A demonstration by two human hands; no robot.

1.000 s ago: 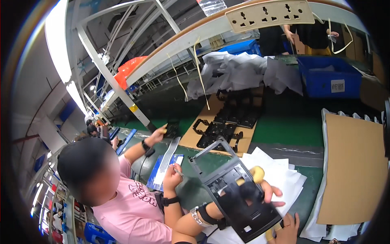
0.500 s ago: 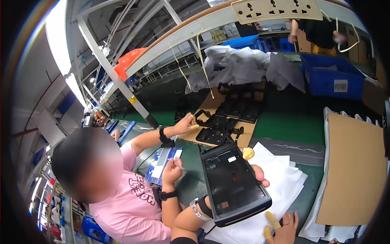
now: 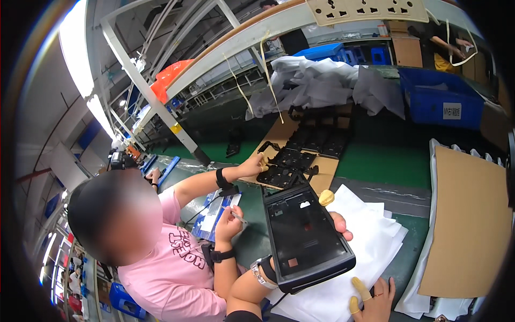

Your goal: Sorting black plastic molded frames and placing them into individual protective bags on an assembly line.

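Observation:
A black rectangular plastic housing [image 3: 307, 236] is tilted up in my left hand [image 3: 341, 226], which grips it from beneath. My left fingertips curl past its right edge, one in a yellow finger cot; the palm is hidden behind the housing. Inside the housing lie a small white patch and a small brown square. My right hand [image 3: 375, 301] rests at the near edge of a stack of white sheets [image 3: 370, 225]. Its fingers are apart, two wear yellow finger cots, and nothing is in it.
On my left, a co-worker in pink [image 3: 166, 257] holds a thin tool [image 3: 238, 217] and reaches to black plastic parts [image 3: 292, 160] on cardboard [image 3: 325, 180]. Wrapping sheets [image 3: 311, 86] and a blue bin [image 3: 440, 102] stand beyond. A cardboard-topped stack [image 3: 466, 225] is at right.
The housing in my left hand has tilted slightly. The co-worker's far hand has moved right, onto the black parts. My right hand has barely moved.

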